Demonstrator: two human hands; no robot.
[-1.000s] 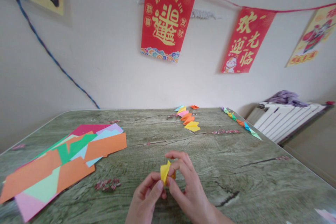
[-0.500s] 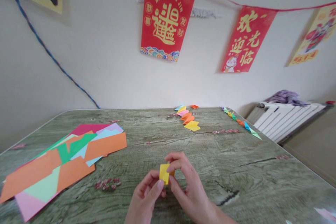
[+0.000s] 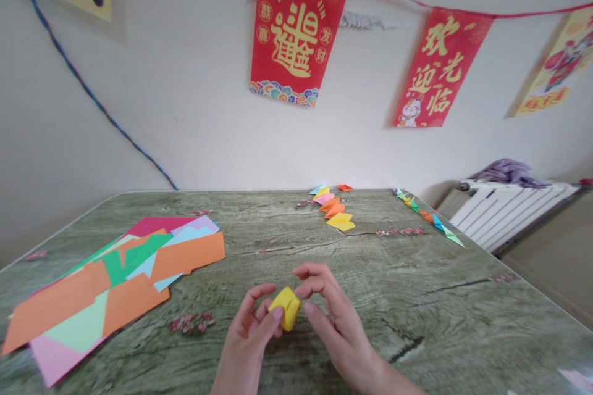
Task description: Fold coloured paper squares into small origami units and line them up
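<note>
A small folded yellow paper piece (image 3: 286,307) is held just above the wood-patterned table (image 3: 417,296), near its front edge. My left hand (image 3: 248,333) pinches its left side with thumb and fingers. My right hand (image 3: 333,324) grips its right side, the fingers curled over the top. Both hands are closed on the paper.
A spread of coloured paper sheets (image 3: 115,278) lies on the left. A row of folded paper pieces (image 3: 334,208) sits at the far middle, another row (image 3: 428,217) along the far right edge. Red banners (image 3: 296,24) hang on the wall; a white radiator (image 3: 500,210) stands right.
The yellow paper has gone from standing up flat between the fingers to a lower, rounded, more closed shape. Both hands have dropped slightly toward the table.
</note>
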